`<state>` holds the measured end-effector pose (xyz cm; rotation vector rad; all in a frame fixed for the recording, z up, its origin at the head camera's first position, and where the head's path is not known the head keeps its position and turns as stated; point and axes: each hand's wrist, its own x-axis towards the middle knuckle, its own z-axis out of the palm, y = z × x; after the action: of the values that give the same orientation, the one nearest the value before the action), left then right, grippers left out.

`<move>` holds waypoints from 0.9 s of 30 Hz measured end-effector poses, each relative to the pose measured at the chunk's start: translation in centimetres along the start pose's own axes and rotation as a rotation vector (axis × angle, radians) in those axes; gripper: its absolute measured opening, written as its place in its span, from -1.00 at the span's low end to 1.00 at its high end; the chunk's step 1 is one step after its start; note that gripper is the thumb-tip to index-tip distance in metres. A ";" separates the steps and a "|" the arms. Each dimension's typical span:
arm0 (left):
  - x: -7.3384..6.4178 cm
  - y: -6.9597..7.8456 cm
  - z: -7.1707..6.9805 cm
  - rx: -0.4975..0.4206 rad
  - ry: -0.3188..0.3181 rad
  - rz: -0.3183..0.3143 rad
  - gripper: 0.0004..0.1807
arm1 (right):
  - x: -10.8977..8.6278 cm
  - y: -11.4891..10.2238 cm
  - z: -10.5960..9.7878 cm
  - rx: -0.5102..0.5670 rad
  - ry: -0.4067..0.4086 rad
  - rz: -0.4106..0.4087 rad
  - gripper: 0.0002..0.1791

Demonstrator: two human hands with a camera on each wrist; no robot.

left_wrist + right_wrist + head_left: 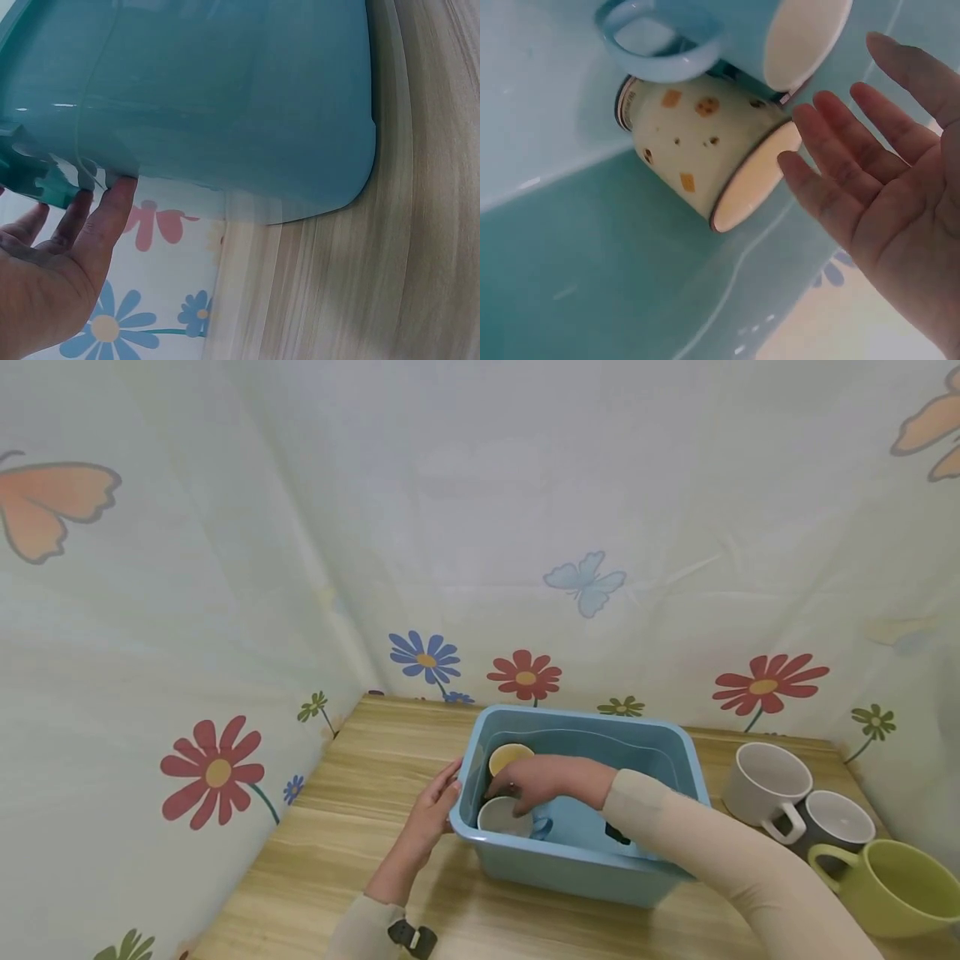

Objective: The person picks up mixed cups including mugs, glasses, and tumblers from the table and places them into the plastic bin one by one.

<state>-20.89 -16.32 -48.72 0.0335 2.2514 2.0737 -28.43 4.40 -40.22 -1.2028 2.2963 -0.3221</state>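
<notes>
A blue plastic tub sits on the wooden table. Inside its left end are a cream mug with small brown and orange marks and a light blue mug with a white inside. My right hand reaches into the tub over these mugs. In the right wrist view its fingers are loosely extended beside the cream mug's mouth, with nothing held. My left hand rests against the tub's left side. Its fingertips touch the outer wall just below the rim.
Right of the tub stand a white mug, a dark grey mug with a pale inside, and a yellow-green mug. A curtain printed with flowers and butterflies hangs behind the wooden table.
</notes>
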 end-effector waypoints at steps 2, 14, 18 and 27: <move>0.0 0.0 0.0 0.005 0.002 0.005 -0.42 | -0.2 0.0 -0.5 -0.008 0.019 0.009 -0.55; 0.0 0.1 -0.1 0.008 0.008 0.003 -0.42 | -5.3 -0.4 -3.9 -0.004 0.146 0.060 -0.52; -0.1 0.1 0.0 0.006 0.010 -0.008 -0.43 | -7.1 0.2 -4.4 0.012 0.183 0.066 -0.51; -0.1 0.1 0.1 0.003 0.007 -0.001 -0.43 | -10.5 1.3 -5.2 0.029 0.302 0.091 -0.54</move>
<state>-20.84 -16.26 -48.58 0.0263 2.2580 2.0733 -27.27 13.58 -32.86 -1.0922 2.5835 -0.5332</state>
